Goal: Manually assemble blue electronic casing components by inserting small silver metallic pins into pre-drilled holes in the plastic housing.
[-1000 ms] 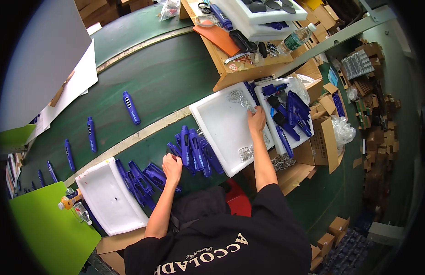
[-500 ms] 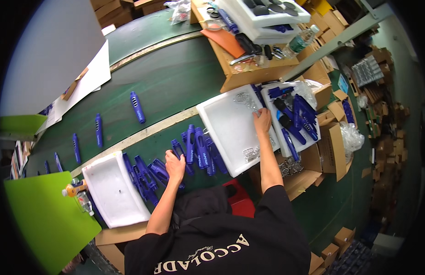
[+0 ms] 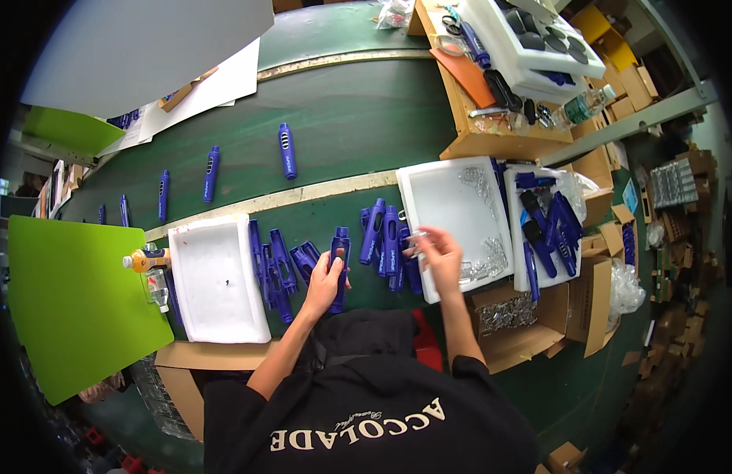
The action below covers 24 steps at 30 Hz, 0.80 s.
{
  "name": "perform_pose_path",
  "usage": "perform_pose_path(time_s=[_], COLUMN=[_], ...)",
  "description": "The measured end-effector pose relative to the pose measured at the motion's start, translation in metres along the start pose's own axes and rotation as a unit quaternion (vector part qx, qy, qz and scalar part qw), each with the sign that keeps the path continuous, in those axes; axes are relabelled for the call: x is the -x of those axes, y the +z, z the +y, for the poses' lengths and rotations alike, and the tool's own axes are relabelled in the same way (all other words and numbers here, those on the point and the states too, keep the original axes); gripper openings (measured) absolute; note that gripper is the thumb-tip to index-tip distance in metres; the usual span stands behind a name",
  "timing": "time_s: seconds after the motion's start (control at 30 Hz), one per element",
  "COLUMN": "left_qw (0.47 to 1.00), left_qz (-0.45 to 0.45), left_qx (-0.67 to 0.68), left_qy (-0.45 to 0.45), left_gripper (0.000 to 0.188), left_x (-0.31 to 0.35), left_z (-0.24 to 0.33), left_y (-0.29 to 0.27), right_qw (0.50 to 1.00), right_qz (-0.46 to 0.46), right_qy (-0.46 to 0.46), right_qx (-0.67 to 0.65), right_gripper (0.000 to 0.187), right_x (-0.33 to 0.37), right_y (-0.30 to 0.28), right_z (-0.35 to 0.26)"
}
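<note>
My left hand [image 3: 326, 282] is wrapped round a blue plastic casing [image 3: 341, 251], a hollow tube with an open slot, held upright in front of my body. To its right, my right hand [image 3: 440, 259] pinches a small shiny piece [image 3: 414, 238] whose kind is too small to tell. That hand is over the left edge of a white foam tray [image 3: 449, 209], where small clear or silvery pieces [image 3: 486, 257] lie in two heaps. Several similar blue casings [image 3: 388, 245] lie between my hands, and more casings [image 3: 277, 265] lie left of my left hand.
A white foam tray [image 3: 220, 288] with a dark speck stands at the left, beside a green board [image 3: 82, 304]. Beyond a pale strip, blue tubes [image 3: 288, 152] stand in a row on the green belt [image 3: 350, 110]. Right are a parts tray [image 3: 546, 272] and a cardboard box [image 3: 532, 340].
My left hand has picked up a blue casing from the group. My right hand has left the foam tray, moving left with a small shiny piece. The view has shifted.
</note>
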<state>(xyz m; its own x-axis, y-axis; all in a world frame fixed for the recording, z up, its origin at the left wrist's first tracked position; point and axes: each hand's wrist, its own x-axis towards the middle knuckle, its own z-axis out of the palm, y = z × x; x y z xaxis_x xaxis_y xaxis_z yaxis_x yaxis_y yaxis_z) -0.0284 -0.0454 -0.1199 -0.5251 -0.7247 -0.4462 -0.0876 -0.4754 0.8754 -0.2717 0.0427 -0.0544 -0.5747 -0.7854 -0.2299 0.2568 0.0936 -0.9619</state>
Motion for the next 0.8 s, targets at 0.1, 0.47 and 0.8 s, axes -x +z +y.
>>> perform_pose_path(time_s=[0.1, 0.47, 0.8], left_qw=[0.986, 0.990, 0.998], left_qz=[-0.050, -0.127, -0.004], left_qx=[0.149, 0.068, -0.039], left_qy=[-0.057, 0.003, 0.052], left_gripper=[0.043, 0.054, 0.022], left_x=[0.035, 0.071, 0.080], left_z=[0.043, 0.069, 0.080], left_y=[0.013, 0.008, 0.033], right_qw=[0.997, 0.968, 0.952], right_qz=[-0.040, 0.000, 0.023], right_qy=[0.047, -0.179, -0.247], right_qx=[-0.037, 0.177, 0.181], right_gripper=[0.019, 0.013, 0.029], right_x=[0.040, 0.059, 0.076], right_y=[0.055, 0.106, 0.117], right_z=[-0.008, -0.007, -0.007])
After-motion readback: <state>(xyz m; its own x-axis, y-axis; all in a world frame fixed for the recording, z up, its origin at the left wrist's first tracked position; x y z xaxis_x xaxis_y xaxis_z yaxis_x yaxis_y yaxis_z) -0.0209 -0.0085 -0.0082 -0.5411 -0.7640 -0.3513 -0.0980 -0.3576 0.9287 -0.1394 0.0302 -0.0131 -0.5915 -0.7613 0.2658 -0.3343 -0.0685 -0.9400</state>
